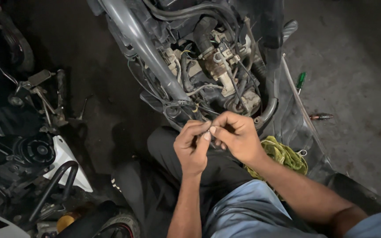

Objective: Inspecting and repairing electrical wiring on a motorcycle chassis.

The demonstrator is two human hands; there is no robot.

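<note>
A yellow-green rag (285, 156) at centre right, a green-handled screwdriver (301, 80) upper right, a grey frame tube (144, 42) upper centre — pale blue trousers (248, 211) below.

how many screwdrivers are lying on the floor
2: a green-handled screwdriver on the concrete floor right of the engine, and a red-handled screwdriver below it. Others may be hidden in the dark.

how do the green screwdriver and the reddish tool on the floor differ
The green-handled screwdriver lies farther up the concrete floor, close beside the stripped scooter's edge and angled steeply. The reddish-brown tool lies nearer the person, farther out from the scooter and almost level. Their handle colours differ: green against reddish-brown. Both rest on the floor, apart from both hands.
</note>
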